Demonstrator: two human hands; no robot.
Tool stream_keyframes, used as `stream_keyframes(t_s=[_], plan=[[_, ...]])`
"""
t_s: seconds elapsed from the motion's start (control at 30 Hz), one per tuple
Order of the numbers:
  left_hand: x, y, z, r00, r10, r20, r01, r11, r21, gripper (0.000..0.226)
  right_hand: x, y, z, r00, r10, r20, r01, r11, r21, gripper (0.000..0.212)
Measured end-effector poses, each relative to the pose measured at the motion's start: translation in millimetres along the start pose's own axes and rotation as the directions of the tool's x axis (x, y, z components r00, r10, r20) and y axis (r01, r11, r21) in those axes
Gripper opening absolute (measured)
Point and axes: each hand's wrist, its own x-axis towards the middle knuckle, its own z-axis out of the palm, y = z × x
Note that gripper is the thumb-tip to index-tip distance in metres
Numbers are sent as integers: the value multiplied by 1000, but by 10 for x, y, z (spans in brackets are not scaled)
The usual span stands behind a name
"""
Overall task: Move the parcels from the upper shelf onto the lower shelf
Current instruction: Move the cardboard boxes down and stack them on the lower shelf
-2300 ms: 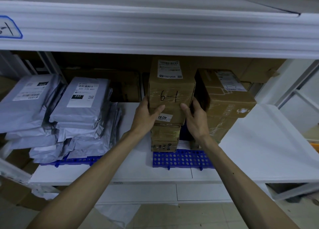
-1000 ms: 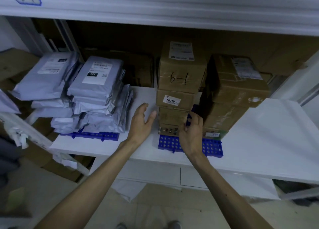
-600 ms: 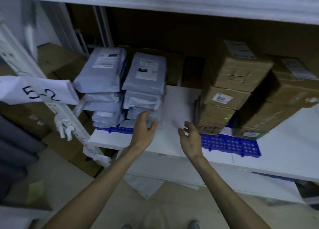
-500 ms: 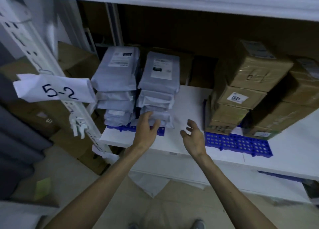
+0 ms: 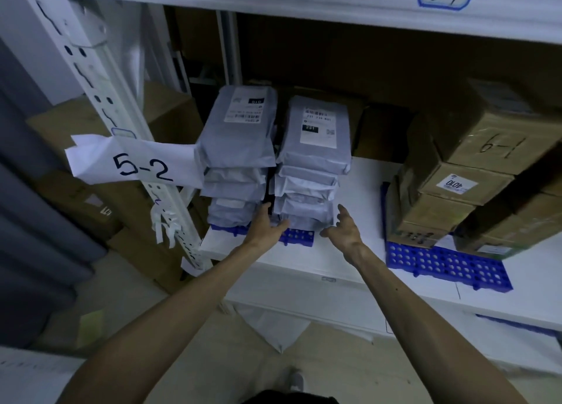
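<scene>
Two stacks of grey plastic mailer parcels stand side by side on the white shelf (image 5: 365,175): the left stack (image 5: 240,148) and the right stack (image 5: 313,148), which has a "231" label on top. My left hand (image 5: 267,225) reaches to the bottom of the right stack, its fingers at the gap between the stacks. My right hand (image 5: 343,230) is at the stack's lower right corner, fingers relaxed and spread. Neither hand grips a parcel.
Brown cardboard boxes (image 5: 474,172), one marked "6-1", are stacked on a blue perforated mat (image 5: 441,263) at the right. A white upright post (image 5: 121,123) carries a paper tag "5-2" (image 5: 137,166) at the left. The shelf overhead (image 5: 304,4) is labelled "5-1".
My hands left the cardboard box stack and moved left to the base of the right mailer stack. The view swung left with them.
</scene>
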Motion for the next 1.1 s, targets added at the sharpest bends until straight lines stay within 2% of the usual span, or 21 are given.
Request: stream_keyframes(t_s=[0.13,0.23,0.4,0.53,0.63,0.77,1.0,1.1], plan=[[106,-10,75,999,-42,-22,40,997,-62,37,118,7,43,995,-80,58,78,996,30,62],[183,-24,145,999,-38,-8,37,998,-46,39,201,66,69,993,-75,91,67,994,86,71],[294,-52,193,1000,-25,-3,24,997,-69,54,292,109,43,991,-69,114,55,992,118,76],[338,-127,237,999,-3,46,8,994,-113,85,306,174,85,986,-102,135,82,986,148,71],[394,-150,211,998,-6,64,14,992,-124,77,295,131,140,988,-107,109,87,981,173,65],[424,-155,155,996,31,78,-21,991,-130,74,254,129,247,996,-47,82,37,992,122,79],[424,-200,100,992,43,119,-27,990,-137,76,216,106,336,1000,-19,-17,20,997,78,79],[417,-232,88,990,15,139,7,988,-157,79,204,88,284,993,96,-66,-90,991,98,75]])
